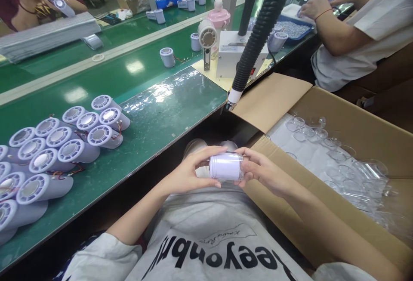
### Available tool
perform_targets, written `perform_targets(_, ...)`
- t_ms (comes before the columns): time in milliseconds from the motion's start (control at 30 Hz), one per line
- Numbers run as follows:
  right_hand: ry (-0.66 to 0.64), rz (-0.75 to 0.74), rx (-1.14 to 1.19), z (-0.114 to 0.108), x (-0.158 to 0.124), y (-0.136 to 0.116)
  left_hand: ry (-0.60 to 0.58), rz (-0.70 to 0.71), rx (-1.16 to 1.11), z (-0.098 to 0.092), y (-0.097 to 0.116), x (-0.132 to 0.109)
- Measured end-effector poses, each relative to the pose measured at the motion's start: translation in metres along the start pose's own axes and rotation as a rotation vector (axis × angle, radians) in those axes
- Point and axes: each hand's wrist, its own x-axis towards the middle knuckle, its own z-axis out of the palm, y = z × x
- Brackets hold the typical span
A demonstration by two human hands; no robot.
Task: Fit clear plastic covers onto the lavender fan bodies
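Note:
In front of my body a short lavender cylindrical housing [226,167] lies sideways between my two hands. My left hand [190,171] is closed round its left end, thumb below and fingers above. My right hand [263,169] grips the other end, where a clear plastic cover [240,167] shows on the housing. How far this cover reaches along the housing I cannot tell. On the green bench to the left stand several similar lavender housings [82,149] in rows, with round grilles on top and thin wires at their sides.
An open cardboard box [358,126] with several clear plastic covers [348,173] stands at my right. A black flexible hose [254,35] hangs down near a grey-white machine [230,55] and a handheld fan [207,40]. Co-workers sit across the green bench [155,109] and at far right.

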Motion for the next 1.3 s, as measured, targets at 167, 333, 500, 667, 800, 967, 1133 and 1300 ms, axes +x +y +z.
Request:
perform_targets(167,0.01,0.088,0.126,0.006,0.004,0.002,-0.003,0.059,0.0,0.0,-0.002,0.0)
perform_targets(333,-0.062,0.198,0.224,0.01,0.007,0.002,-0.008,0.096,0.029,0.001,-0.006,-0.001)
perform_targets(500,-0.096,0.292,0.157,0.01,0.007,0.005,0.027,-0.009,0.017,0.004,0.001,-0.004)
perform_targets(667,0.201,-0.287,-0.406,0.006,0.0,0.012,0.104,-0.139,-0.23,0.008,0.008,-0.005)
perform_targets(800,0.113,-0.811,-0.841,0.001,-0.005,0.014,0.061,-0.228,-0.386,0.008,0.01,-0.004)
perform_targets(967,0.014,-0.509,-0.446,0.0,-0.008,0.012,0.006,-0.142,-0.257,0.004,0.012,-0.003)
perform_targets(1133,0.027,-0.361,-0.266,-0.002,-0.008,0.008,-0.04,-0.134,-0.324,0.005,0.009,-0.003)
perform_targets(1300,0.017,-0.232,-0.161,-0.001,-0.008,0.002,-0.033,-0.089,-0.263,0.005,0.002,-0.003)
